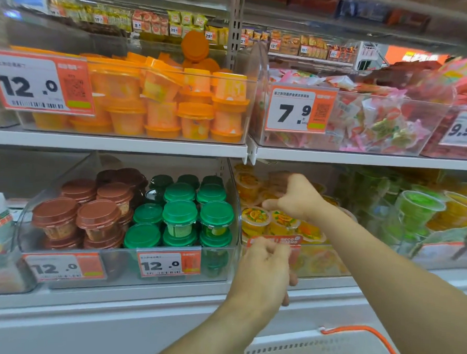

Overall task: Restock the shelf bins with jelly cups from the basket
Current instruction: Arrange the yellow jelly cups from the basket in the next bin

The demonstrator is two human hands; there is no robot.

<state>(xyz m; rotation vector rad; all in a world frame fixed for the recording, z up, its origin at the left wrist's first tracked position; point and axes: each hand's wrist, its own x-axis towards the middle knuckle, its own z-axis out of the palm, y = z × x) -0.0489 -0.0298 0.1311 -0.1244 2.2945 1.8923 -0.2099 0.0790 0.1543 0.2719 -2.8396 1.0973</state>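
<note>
Yellow-orange jelly cups with fruit-print lids fill a clear shelf bin on the lower shelf, right of centre. My right hand reaches into this bin over the cups, back of the hand toward me, fingers bent and thumb pointing left. Whatever lies under its palm is hidden. My left hand hovers at the bin's front wall, covering its red price tag, fingers loosely curled with nothing seen in them. The white basket with an orange handle sits at the bottom right; its contents are out of view.
Left of that bin, another clear bin holds brown-lidded cups and green-lidded cups. Green and yellow cups fill the bin to the right. The upper shelf edge carries orange cups and wrapped sweets.
</note>
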